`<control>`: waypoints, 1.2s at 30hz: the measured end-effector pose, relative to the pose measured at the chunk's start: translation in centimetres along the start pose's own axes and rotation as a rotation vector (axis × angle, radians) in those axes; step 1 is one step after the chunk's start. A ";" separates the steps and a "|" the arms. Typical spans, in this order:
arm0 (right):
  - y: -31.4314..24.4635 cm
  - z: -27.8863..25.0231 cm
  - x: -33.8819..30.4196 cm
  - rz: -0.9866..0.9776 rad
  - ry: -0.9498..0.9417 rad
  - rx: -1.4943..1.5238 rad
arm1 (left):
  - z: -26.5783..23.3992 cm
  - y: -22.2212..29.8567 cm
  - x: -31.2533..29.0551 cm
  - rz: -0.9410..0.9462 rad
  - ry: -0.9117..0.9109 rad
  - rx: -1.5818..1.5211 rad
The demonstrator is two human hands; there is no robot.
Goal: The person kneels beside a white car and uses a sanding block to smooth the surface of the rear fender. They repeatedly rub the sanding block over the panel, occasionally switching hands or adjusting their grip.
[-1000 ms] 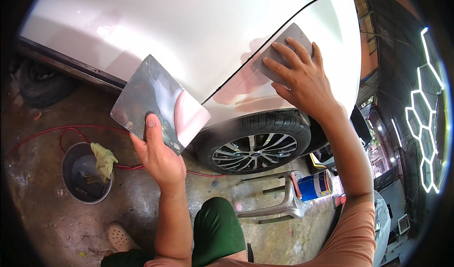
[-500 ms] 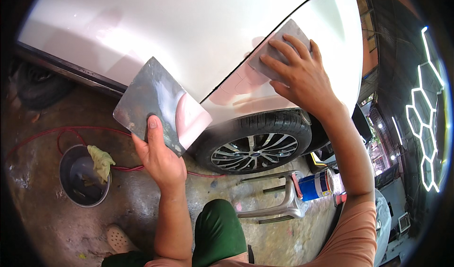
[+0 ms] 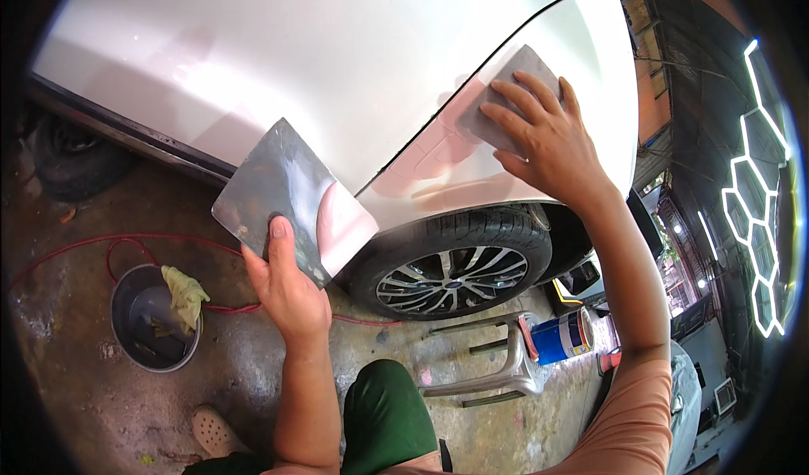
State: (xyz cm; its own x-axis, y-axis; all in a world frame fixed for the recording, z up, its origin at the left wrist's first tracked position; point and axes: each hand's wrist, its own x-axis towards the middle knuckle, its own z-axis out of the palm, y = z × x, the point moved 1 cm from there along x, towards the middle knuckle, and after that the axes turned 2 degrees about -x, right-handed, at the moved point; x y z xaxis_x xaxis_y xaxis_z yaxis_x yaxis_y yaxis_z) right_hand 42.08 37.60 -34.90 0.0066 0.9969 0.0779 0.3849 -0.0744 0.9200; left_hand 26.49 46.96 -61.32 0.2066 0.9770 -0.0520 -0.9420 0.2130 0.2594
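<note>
My left hand (image 3: pixel 291 285) grips a square metal plate (image 3: pixel 282 184) by its lower corner, thumb on top. A smooth pink mass of paste (image 3: pixel 337 218) lies at the plate's right side. My right hand (image 3: pixel 552 151) presses a flat grey spreader (image 3: pixel 531 61) against the white car's fender (image 3: pixel 581 62), fingers spread across its back and thumb at the lower edge. Thin pink paste (image 3: pixel 434 151) coats the fender between the panel gap and the wheel arch, with faint ridges in it. The spreader's working edge is partly hidden by my hand.
Below the fender is the car's wheel (image 3: pixel 455 283). A bucket (image 3: pixel 139 328) with a yellowish cloth (image 3: pixel 184 296) over its rim stands at left, near a red hose (image 3: pixel 63 252). A grey plastic stool (image 3: pixel 518 365) and a blue can (image 3: pixel 560 340) are at lower right.
My right hand and the spreader have shifted slightly right along the fender. The plate in my left hand has moved a little right and down. The whole view has tilted slightly.
</note>
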 end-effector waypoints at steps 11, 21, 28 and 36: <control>1.5 1.8 -1.7 0.035 0.003 0.056 | -0.6 -2.8 -0.6 -0.061 -0.031 0.047; -1.3 0.3 -3.5 0.058 -0.020 0.126 | -0.6 -2.4 -0.3 -0.063 -0.105 0.016; -3.7 3.5 -6.1 0.135 -0.003 0.151 | -0.5 -2.2 -0.8 -0.193 -0.040 -0.003; -5.6 4.4 -6.0 0.158 0.036 0.147 | -1.4 -4.0 -1.9 -0.213 -0.122 0.008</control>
State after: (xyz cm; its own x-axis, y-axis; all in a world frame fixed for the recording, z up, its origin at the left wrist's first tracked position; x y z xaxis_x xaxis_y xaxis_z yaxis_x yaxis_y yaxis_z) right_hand 43.90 32.16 -42.21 0.0452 0.9715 0.2326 0.5125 -0.2224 0.8294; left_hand 29.52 44.30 -63.64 0.4311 0.9022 0.0102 -0.8718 0.4136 0.2623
